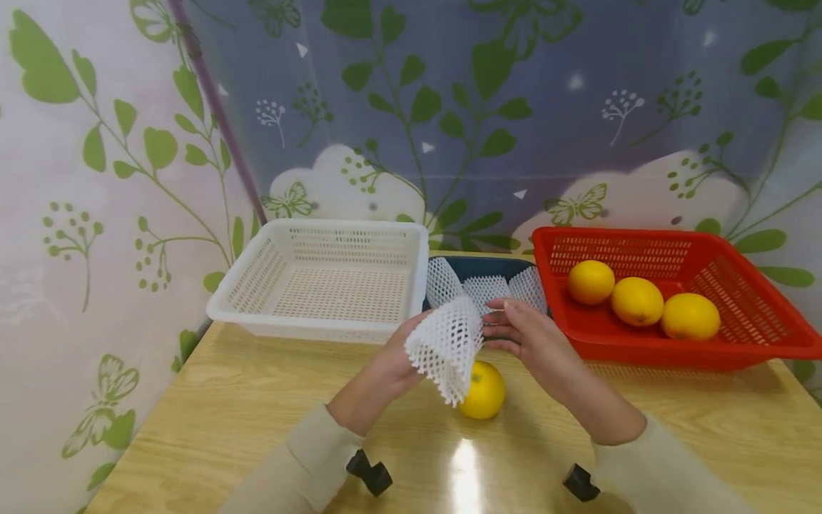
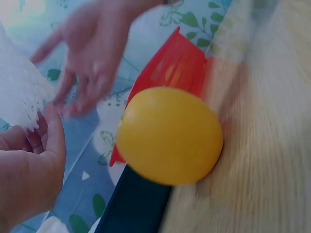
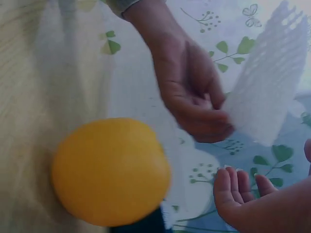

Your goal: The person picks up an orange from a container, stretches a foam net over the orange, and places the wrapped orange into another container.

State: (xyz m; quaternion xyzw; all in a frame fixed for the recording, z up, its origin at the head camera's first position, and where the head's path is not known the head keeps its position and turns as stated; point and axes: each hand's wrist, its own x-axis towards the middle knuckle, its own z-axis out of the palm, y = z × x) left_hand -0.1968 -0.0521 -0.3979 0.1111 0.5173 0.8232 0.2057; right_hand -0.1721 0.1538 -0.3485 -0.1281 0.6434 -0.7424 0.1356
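Observation:
My left hand (image 1: 398, 357) pinches a white foam fruit net (image 1: 446, 346), a mesh sleeve with its wide mouth tilted down toward me. In the right wrist view the left fingers grip the net (image 3: 269, 82) by its edge. My right hand (image 1: 523, 332) is just right of the net with fingers extended and apart, holding nothing; its palm (image 2: 95, 53) shows in the left wrist view. Below the net a round yellow orange (image 1: 486, 391) sits on the table, partly hidden by the net in the head view. It appears large in the left wrist view.
At the back left stands a white plastic basket (image 1: 315, 330). A red basket (image 1: 648, 352) at the right contains three yellow oranges (image 1: 636, 301). Between them a dark tray (image 1: 481, 266) holds several foam nets (image 1: 486, 290). A patterned curtain (image 1: 449, 143) hangs behind the wooden table (image 1: 257, 414).

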